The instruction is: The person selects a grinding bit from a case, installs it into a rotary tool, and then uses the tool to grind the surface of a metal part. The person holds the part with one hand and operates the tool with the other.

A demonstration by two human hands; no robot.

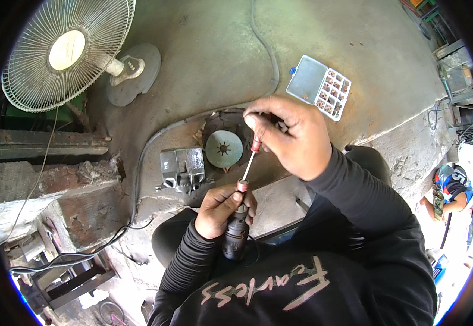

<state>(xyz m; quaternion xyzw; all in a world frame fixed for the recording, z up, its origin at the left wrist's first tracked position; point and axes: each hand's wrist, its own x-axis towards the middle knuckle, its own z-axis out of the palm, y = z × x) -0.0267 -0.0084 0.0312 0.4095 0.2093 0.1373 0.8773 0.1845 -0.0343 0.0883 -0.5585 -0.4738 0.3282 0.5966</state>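
My left hand [223,211] is wrapped round a dark cylindrical power tool [236,239] that stands upright in front of me, with a red collar at its top. A thin cord runs from its side. Above it, my right hand [296,136] pinches the red handle of a slim screwdriver [250,161]. The bright shaft slants down to the mouth of the collar; whether it goes inside I cannot tell. Just beyond the left hand sit a grey metal caliper-like casting [183,167] and a pale round dish [224,149] with a star-shaped opening in its middle.
An open clear compartment box [331,93] with small brownish parts lies beyond my right hand. A fan [68,51] stands at the far left. A grey cable [155,137] curves across the concrete floor. Concrete blocks [84,217] are at left; another person [451,190] is at far right.
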